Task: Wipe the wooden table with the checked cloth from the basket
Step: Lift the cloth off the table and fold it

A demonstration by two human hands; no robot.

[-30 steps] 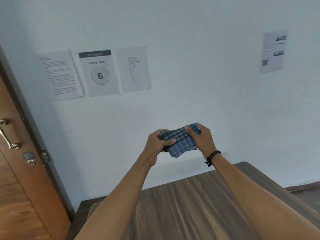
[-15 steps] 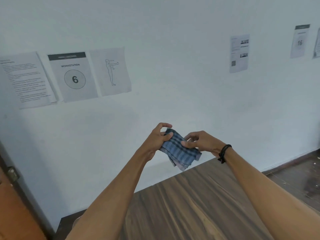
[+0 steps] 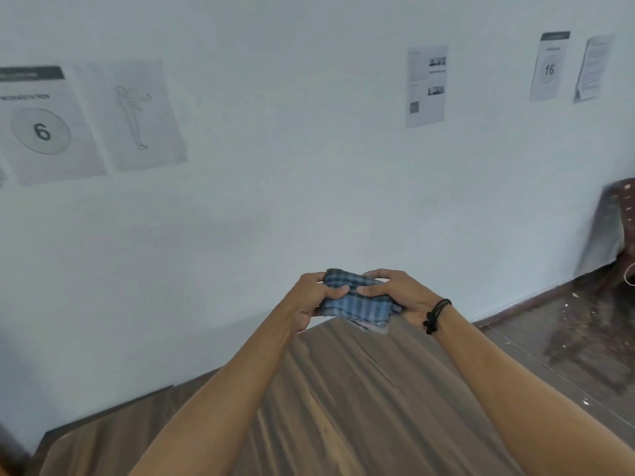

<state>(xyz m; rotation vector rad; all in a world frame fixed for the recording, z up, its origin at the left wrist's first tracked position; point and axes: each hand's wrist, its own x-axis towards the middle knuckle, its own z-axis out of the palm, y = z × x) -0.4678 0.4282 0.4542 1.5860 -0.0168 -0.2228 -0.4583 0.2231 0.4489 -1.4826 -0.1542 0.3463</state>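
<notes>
Checked cloth, blue plaid, soft, folded into a thick wad, gripped between left hand and right hand, held above the streaky-grained wooden table.

Hands: 2, L hand and R hand, both gripping 1 cloth.
Cloth: 1, checked, folded. No. of layers can't be told.
Worktop: 1, below the hands.
Wristband: 1, black, on R wrist.
Wall sheets: 5 countable.
- Up-left of hands, 2: "6" sheet and figure sheet.
- Up-right of hands, 3: photo sheet, "16" sheet, text sheet.

Far right of hands: 1 dark brown thing, too blurred to say what it is.
</notes>
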